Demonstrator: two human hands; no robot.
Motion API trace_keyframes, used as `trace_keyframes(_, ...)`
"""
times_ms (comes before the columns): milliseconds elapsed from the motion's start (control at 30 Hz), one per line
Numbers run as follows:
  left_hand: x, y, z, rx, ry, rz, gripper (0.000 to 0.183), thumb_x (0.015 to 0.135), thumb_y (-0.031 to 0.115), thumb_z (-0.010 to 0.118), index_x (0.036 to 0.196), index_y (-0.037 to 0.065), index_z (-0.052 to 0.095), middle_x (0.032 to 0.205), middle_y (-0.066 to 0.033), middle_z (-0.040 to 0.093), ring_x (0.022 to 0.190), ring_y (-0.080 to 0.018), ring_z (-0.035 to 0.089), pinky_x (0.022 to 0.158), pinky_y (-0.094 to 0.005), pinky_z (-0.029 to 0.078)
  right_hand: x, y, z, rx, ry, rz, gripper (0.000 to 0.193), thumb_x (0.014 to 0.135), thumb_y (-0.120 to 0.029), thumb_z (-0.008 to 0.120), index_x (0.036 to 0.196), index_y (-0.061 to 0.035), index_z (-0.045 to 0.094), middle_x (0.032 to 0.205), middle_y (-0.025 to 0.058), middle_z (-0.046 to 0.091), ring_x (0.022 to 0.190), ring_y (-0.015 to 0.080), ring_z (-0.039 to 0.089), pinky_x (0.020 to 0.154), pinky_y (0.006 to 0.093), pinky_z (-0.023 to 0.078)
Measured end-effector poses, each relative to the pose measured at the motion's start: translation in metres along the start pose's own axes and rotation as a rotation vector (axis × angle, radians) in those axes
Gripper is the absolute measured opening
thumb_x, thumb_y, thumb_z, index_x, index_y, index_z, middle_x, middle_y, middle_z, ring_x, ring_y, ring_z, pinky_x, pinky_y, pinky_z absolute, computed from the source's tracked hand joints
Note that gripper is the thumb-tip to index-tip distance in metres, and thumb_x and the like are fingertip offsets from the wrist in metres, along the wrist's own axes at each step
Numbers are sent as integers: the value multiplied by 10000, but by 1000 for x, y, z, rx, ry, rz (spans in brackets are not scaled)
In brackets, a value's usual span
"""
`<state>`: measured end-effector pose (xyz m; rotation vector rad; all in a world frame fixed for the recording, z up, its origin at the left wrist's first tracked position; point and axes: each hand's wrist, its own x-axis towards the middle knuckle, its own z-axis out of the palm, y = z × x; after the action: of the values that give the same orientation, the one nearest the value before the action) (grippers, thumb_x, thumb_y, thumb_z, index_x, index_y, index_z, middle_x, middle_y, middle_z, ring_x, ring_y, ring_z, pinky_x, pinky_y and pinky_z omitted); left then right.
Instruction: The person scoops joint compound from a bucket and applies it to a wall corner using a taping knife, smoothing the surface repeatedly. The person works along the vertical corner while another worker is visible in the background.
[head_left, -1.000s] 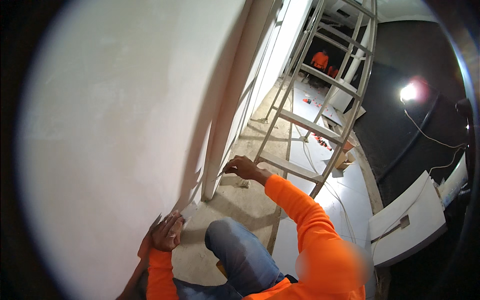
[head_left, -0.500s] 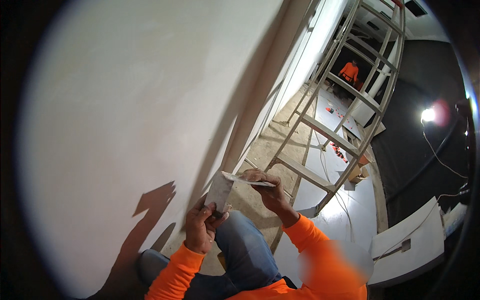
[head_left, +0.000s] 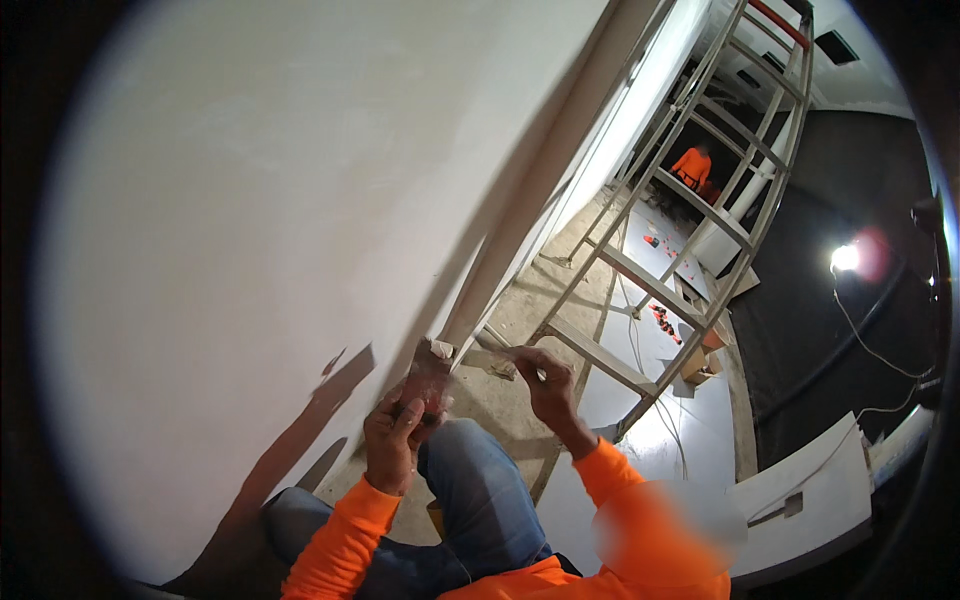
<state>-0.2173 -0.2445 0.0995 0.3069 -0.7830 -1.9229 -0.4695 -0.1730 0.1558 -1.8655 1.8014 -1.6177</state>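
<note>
My left hand [head_left: 392, 440] grips a flat rectangular scraper blade [head_left: 430, 382], held upright in front of the wall. A lump of white filler [head_left: 440, 349] sits on its top edge. My right hand [head_left: 550, 392] is closed around a putty knife [head_left: 492, 366], whose thin blade points left toward the scraper, a short gap apart. The blade is smeared by motion, and the fingers hide most of its handle. The pale, smooth wall [head_left: 250, 200] stands close on my left, with the shadow of my arm and the scraper on it. My bent knee [head_left: 480, 480] lies below both hands.
A metal stepladder [head_left: 655, 275] stands ahead to the right. Grey boards [head_left: 690, 430] cover part of the floor, with red-and-black tools [head_left: 664, 325] on them. A bright lamp [head_left: 845, 258] hangs by black sheeting. A cut white panel [head_left: 810, 490] lies right. Another person [head_left: 691, 168] is far off.
My right hand has drawn the putty knife away from the scraper blade, leaving white filler on the scraper's top edge. The scraper has tilted and the view has shifted slightly.
</note>
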Motion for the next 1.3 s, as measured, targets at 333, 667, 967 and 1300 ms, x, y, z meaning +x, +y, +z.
trace_keyframes(333, 25, -21, -53, 1178, -247, 916, 472, 917, -123, 584, 1335, 76, 680, 1324, -142, 705, 1249, -330, 669, 1032, -416, 578, -58, -67, 50, 1098, 208, 1092, 154, 1010, -145, 654, 1122, -40, 661, 1045, 74, 710, 914, 216, 680, 772, 362, 570)
trace_keyframes(667, 59, -10, -113, 1424, -323, 993, 476, 898, -71, 631, 1339, 103, 677, 1272, -120, 730, 1199, -306, 696, 1047, -425, 560, 111, -5, 2, -499, 391, -112, 304, 1029, -121, 590, 1318, -40, 640, 1171, 140, 655, 1032, 313, 617, 910, 408, 480)
trace_keyframes(967, 65, -20, -123, 1555, -388, 966, 438, 927, 7, 681, 1346, 137, 679, 1279, -107, 732, 1184, -270, 711, 1029, -410, 585, 190, 66, -4, -1713, 289, -419, 718, 871, -72, 646, 1564, -159, 480, 1463, 83, 549, 1330, 296, 501, 1062, 513, 360)
trace_keyframes(1300, 61, -17, -123, 1512, -355, 1062, 463, 935, 6, 666, 1382, 131, 658, 1297, -90, 727, 1185, -271, 710, 1028, -399, 585, 166, 52, 11, -1852, 240, -469, 590, 910, -181, 615, 1496, -164, 544, 1420, 68, 569, 1227, 256, 549, 1006, 565, 417)
